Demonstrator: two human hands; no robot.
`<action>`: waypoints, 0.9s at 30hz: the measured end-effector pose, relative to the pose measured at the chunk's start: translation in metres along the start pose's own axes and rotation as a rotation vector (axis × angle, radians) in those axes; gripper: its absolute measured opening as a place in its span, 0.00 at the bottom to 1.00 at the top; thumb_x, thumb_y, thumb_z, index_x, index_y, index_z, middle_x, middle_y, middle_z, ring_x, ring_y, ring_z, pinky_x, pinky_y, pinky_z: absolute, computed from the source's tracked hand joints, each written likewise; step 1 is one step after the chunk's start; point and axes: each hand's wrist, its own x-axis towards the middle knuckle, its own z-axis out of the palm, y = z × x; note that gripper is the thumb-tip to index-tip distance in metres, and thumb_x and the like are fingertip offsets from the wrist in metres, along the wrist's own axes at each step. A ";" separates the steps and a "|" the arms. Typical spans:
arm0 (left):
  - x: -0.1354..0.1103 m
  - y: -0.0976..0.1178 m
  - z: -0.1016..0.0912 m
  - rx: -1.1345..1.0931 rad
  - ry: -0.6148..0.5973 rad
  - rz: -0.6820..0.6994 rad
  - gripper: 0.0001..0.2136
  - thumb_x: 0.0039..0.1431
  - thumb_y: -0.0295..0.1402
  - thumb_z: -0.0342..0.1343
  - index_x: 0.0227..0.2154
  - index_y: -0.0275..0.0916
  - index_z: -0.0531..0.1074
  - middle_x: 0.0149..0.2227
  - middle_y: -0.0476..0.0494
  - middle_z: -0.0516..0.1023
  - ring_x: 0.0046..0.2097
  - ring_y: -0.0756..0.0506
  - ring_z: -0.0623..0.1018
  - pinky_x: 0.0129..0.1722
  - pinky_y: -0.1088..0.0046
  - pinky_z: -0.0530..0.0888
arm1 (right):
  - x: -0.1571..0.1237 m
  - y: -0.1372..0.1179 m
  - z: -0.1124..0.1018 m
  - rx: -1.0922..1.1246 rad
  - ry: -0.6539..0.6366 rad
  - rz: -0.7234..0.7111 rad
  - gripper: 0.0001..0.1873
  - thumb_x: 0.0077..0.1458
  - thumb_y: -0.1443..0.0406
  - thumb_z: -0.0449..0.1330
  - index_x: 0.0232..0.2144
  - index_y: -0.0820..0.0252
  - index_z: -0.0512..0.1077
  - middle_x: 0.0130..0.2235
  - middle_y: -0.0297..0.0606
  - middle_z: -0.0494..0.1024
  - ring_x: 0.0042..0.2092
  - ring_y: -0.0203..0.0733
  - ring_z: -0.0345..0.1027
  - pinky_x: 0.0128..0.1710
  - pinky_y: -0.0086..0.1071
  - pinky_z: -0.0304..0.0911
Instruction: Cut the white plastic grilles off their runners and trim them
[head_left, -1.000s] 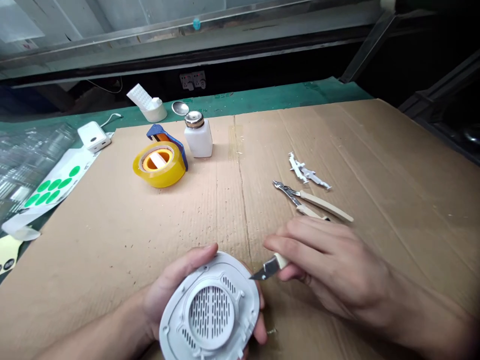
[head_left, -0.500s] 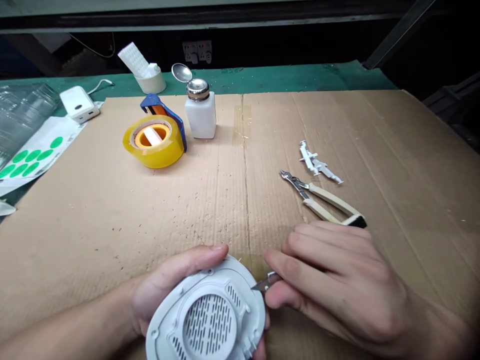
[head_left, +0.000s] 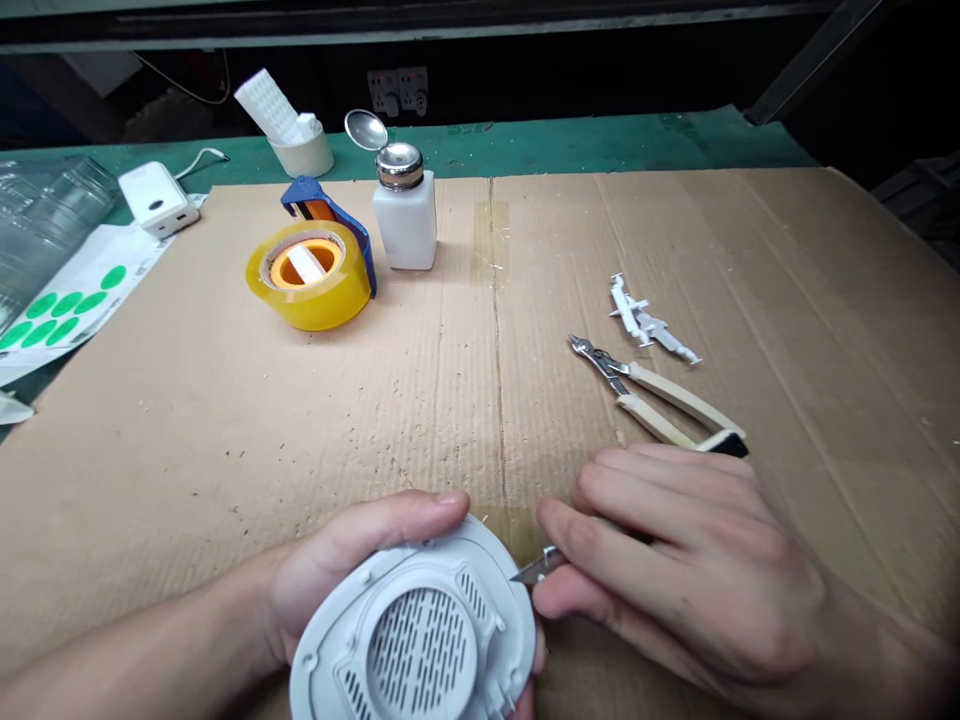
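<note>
My left hand (head_left: 360, 555) is wrapped round a light grey oval plastic cover (head_left: 420, 640) with a round slotted grille in its middle. The thumb lies along the upper edge, and fingertips show at the right side. My right hand (head_left: 690, 560) is closed on a utility knife (head_left: 538, 567); its handle is mostly hidden in the fist. The blade tip meets the cover's right rim. Just beyond the right hand, a pair of side cutters (head_left: 652, 390) with cream handles lies on the cardboard. Small white plastic sprue pieces (head_left: 651, 322) rest behind the cutters.
A tape dispenser (head_left: 315, 270) with yellow tape and a white pump bottle (head_left: 406, 220) stand at the back left of the cardboard sheet (head_left: 420, 390). Farther left are a white charger (head_left: 157, 198), a sheet with green stickers (head_left: 82, 300) and clear plastic containers (head_left: 45, 220).
The blade tip stays at the cover's right rim, with both hands nearly in place. The view has shifted slightly, so the background items sit a little higher.
</note>
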 end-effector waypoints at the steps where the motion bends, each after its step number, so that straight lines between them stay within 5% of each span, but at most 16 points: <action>1: 0.000 0.000 0.000 0.012 0.005 0.003 0.34 0.65 0.52 0.34 0.49 0.28 0.76 0.41 0.35 0.82 0.46 0.34 0.80 0.43 0.60 0.75 | 0.000 0.000 0.000 0.003 -0.002 0.001 0.18 0.68 0.56 0.53 0.31 0.62 0.72 0.25 0.32 0.64 0.27 0.37 0.52 0.27 0.38 0.41; 9: 0.012 -0.002 0.010 0.115 0.168 -0.140 0.40 0.67 0.47 0.23 0.30 0.30 0.82 0.20 0.46 0.75 0.24 0.51 0.74 0.31 0.78 0.67 | 0.003 -0.001 0.001 0.017 0.007 -0.011 0.18 0.67 0.58 0.54 0.29 0.62 0.71 0.25 0.32 0.64 0.26 0.37 0.51 0.27 0.38 0.40; 12: 0.015 -0.001 0.010 0.047 0.203 -0.208 0.42 0.67 0.47 0.20 0.27 0.31 0.81 0.21 0.46 0.75 0.24 0.51 0.72 0.32 0.78 0.67 | 0.004 -0.001 0.002 0.003 0.006 -0.015 0.19 0.68 0.57 0.54 0.28 0.62 0.71 0.24 0.32 0.63 0.26 0.37 0.50 0.27 0.38 0.40; 18: 0.007 -0.010 -0.002 -0.131 -0.017 -0.116 0.31 0.57 0.58 0.49 0.35 0.29 0.80 0.28 0.43 0.79 0.32 0.48 0.75 0.40 0.77 0.67 | 0.004 -0.002 0.004 0.019 0.019 -0.007 0.18 0.67 0.58 0.55 0.28 0.62 0.71 0.24 0.31 0.63 0.26 0.36 0.51 0.27 0.37 0.40; 27: 0.004 -0.004 -0.001 -0.191 -0.015 -0.154 0.29 0.55 0.56 0.53 0.37 0.29 0.80 0.32 0.43 0.81 0.31 0.49 0.77 0.41 0.76 0.70 | 0.002 0.000 0.001 0.137 0.004 0.041 0.20 0.67 0.54 0.54 0.31 0.63 0.73 0.25 0.32 0.61 0.26 0.37 0.52 0.27 0.35 0.43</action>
